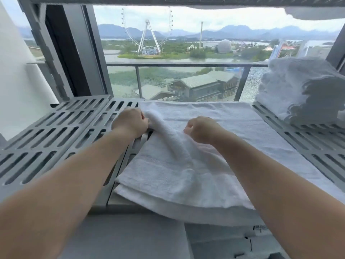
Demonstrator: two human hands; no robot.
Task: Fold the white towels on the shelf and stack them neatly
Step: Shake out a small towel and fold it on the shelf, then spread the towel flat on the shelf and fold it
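White towel (214,128) lies spread on the slatted shelf (56,131), near edge overhanging. Left hand (130,124) and right hand (201,129): fingers clamped on a raised fold. Risk: uneven pull skews the fold; overhang weight may drag the towel off.

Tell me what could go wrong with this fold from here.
1. The towel hangs over the front edge of the shelf; a pull may drag it off.
2. The left hand and right hand grip a bunched ridge, so the fold may come out crooked.
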